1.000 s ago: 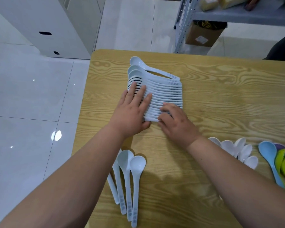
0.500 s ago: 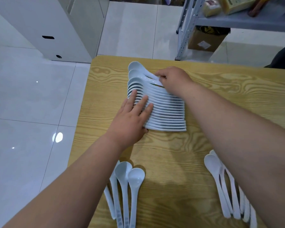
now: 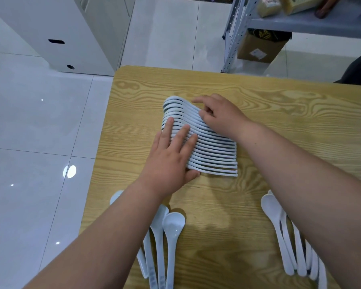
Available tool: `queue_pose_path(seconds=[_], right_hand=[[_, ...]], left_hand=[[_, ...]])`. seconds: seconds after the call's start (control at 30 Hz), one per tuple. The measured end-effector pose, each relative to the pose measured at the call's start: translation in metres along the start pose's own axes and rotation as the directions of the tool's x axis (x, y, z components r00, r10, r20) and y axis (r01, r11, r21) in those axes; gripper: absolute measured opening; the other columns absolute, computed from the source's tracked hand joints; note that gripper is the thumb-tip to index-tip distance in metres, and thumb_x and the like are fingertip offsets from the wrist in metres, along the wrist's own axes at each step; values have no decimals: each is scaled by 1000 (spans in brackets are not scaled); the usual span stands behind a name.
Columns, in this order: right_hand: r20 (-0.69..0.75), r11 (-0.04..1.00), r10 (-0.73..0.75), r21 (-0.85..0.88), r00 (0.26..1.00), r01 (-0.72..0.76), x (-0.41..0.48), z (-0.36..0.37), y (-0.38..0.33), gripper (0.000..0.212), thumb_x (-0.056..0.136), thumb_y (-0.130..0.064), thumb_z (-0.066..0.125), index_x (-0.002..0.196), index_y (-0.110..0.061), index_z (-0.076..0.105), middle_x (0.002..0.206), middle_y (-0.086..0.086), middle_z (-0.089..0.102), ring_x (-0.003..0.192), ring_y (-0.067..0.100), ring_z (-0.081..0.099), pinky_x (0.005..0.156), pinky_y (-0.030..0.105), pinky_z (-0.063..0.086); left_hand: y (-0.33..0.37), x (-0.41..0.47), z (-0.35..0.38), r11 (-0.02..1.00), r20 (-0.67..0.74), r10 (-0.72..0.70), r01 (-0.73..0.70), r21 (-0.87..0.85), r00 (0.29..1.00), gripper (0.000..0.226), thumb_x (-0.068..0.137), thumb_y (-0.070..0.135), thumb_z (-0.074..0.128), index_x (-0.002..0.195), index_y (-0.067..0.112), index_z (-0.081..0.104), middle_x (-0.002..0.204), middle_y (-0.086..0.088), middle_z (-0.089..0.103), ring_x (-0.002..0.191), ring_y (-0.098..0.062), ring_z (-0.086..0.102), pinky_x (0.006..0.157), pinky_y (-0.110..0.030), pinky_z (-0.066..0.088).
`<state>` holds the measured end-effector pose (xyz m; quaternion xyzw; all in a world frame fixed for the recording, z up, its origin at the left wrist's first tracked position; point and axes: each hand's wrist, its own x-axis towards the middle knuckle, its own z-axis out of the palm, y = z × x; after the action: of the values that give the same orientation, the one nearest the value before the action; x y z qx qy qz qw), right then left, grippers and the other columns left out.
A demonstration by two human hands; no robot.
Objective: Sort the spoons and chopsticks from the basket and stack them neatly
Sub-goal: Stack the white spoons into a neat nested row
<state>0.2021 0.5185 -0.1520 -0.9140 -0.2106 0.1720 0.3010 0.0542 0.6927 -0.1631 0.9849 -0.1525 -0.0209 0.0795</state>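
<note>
Much of spoon row [image 3: 215, 155] beneath left hand [image 3: 171, 161], right hand [image 3: 223, 115]

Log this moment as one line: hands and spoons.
step: aligning spoon row | left hand: flat on bowl end | right hand: fingers curled on far spoons | loose spoons: two groups, near edge

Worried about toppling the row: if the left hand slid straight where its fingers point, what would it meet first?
The left hand lies on the spoon row; next come its farther bowls, then probably the right hand.
</note>
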Motion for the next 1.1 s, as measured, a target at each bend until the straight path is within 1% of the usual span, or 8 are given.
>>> queue_pose_path(seconds=[0.17,0.3,0.5,0.6,0.77,0.9,1.0,1.1], right_hand=[[38,995,-3,-103,999,7,-4,1,10,44,104,-30,44,147,-37,47,107,-3,46,118,23,40,107,35,30],[24,986,-108,-125,994,110,-5,11,9,41,103,-25,50,144,-25,54,110,3,53,117,27,42,103,29,27],[52,975,-147,-161,988,154,9,12,-1,39,90,-17,51,128,-16,62,116,5,54,115,29,47,101,39,39],[102,992,-96,-75,990,104,10,10,-6,53,94,-14,49,145,-27,51,108,1,44,105,17,43,93,27,33],[189,994,-55,-81,981,71,9,0,-1,51,100,-22,46,148,-41,44,109,-1,46,111,14,37,103,30,30],[-53,932,-35,-363,998,13,-12,13,7,35,103,-37,43,131,-29,63,114,3,55,115,27,45,101,42,38],[-211,960,-57,-279,976,-5,-33,33,12,39,102,-37,42,131,-22,64,121,8,57,117,32,48,101,44,40],[-189,966,-58,-257,980,8,-31,36,17,45,101,-40,38,133,-19,61,137,8,53,133,30,42,112,45,32]], left_hand=[[0,-3,1,999,-45,-22,20,-37,999,88,76,66,57,148,16,45,158,-9,37,151,-42,14,114,-61,30],[7,-8,1,996,-95,-83,81,-26,992,92,65,67,71,142,20,53,151,-6,46,146,-41,25,108,-59,33],[10,-10,3,994,-104,-107,105,-30,989,93,64,68,70,142,20,53,151,-8,45,147,-41,23,110,-59,30],[10,-9,2,995,-84,-103,101,-26,991,92,66,68,67,143,19,51,152,-11,42,150,-42,18,113,-59,25],[9,-11,2,996,-89,-87,85,-23,992,90,68,68,67,143,19,52,152,-10,43,150,-42,17,114,-59,25],[9,-10,2,995,-75,-94,96,19,993,93,68,70,65,145,21,49,152,-9,43,149,-42,18,118,-65,16],[6,-10,5,998,-96,-60,60,-5,994,94,67,69,68,144,18,51,149,-12,45,146,-44,21,115,-67,25],[3,-10,7,998,-137,-61,58,-22,989,91,67,69,65,142,18,54,145,-16,46,145,-42,24,112,-62,32]])
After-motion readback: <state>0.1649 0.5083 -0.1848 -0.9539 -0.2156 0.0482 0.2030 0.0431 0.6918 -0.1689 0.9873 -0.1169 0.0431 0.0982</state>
